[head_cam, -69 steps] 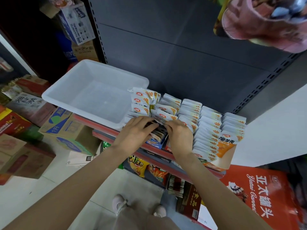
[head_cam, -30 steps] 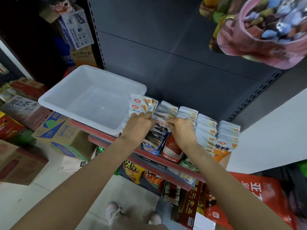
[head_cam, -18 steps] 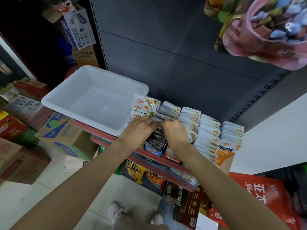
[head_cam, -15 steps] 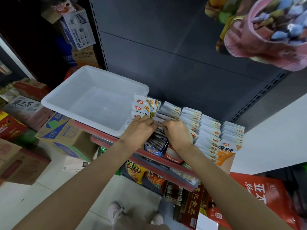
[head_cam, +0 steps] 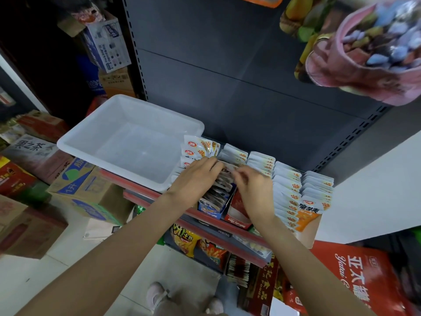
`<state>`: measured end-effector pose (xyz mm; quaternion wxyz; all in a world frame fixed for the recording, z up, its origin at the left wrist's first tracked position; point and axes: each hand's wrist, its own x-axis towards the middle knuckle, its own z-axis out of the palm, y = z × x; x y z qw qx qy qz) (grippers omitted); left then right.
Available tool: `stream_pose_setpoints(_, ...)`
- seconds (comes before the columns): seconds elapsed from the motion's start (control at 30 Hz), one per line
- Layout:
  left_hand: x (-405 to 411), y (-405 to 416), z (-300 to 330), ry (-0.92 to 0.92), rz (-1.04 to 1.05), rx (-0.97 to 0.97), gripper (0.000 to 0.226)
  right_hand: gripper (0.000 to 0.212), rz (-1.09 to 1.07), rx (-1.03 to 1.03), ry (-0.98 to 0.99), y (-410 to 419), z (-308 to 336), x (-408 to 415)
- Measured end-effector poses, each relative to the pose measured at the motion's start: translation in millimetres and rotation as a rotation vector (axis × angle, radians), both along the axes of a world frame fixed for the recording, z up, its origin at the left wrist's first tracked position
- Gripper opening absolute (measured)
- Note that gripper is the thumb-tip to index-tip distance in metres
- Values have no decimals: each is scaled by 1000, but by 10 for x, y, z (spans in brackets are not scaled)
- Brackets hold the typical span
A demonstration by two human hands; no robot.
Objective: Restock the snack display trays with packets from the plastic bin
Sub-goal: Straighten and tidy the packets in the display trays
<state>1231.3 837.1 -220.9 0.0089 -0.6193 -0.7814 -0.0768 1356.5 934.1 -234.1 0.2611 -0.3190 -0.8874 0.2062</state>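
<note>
The white plastic bin (head_cam: 75,145) sits on the shelf at the left with nothing inside. To its right stand rows of white-and-orange snack packets (head_cam: 287,185) in display trays: a blue tray (head_cam: 210,208), a red tray (head_cam: 237,215) and an orange tray (head_cam: 306,218). My left hand (head_cam: 196,179) lies over the darker packets (head_cam: 219,192) in the blue tray, fingers stretched across their tops. My right hand (head_cam: 252,185) is beside it over the red tray, blurred, with curled fingertips pinching a packet top between the two hands.
The dark shelf back panel (head_cam: 227,87) rises behind the trays. A pink bag of sweets (head_cam: 369,53) hangs at the upper right. Cardboard boxes (head_cam: 91,192) stand on the floor at the left. Snack bags (head_cam: 184,240) fill the lower shelf, and a red carton (head_cam: 355,274) is at the lower right.
Both hands stayed on the same packet row. My right hand's fingertips have drawn slightly right and curled. The bin and the other rows are unchanged.
</note>
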Motion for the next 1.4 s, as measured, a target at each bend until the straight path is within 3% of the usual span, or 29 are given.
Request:
stream_pose_setpoints(0.07, 2, 50, -3, 3, -16, -6, 50, 14, -110, -107, 105, 55, 62, 39)
stream_pose_setpoints(0.23, -34, 40, -44, 6, -40, -2, 36, 12, -7, -57, -228, 132, 74, -68)
stream_pose_setpoints(0.63, 30, 51, 25, -17, 8, -104, 33, 15, 34, 66, -455, 177, 109, -153)
stream_pose_setpoints(0.77, 34, 47, 33, -28, 12, -118, 31, 18, 48, 48, -451, 152, 131, -192)
stream_pose_setpoints(0.97, 27, -8, 17, -85, 17, -92, 35, 6, 77, 20, -511, 163, 125, -203)
stream_pose_setpoints(1.23, -32, -59, -26, -145, 8, -79, 31, 27, 61, 105, -449, 202, -67, -235)
stream_pose_setpoints(1.4, -48, -66, -55, -196, 18, -22, 26, 20, -84, -58, -55, 24, -113, -27)
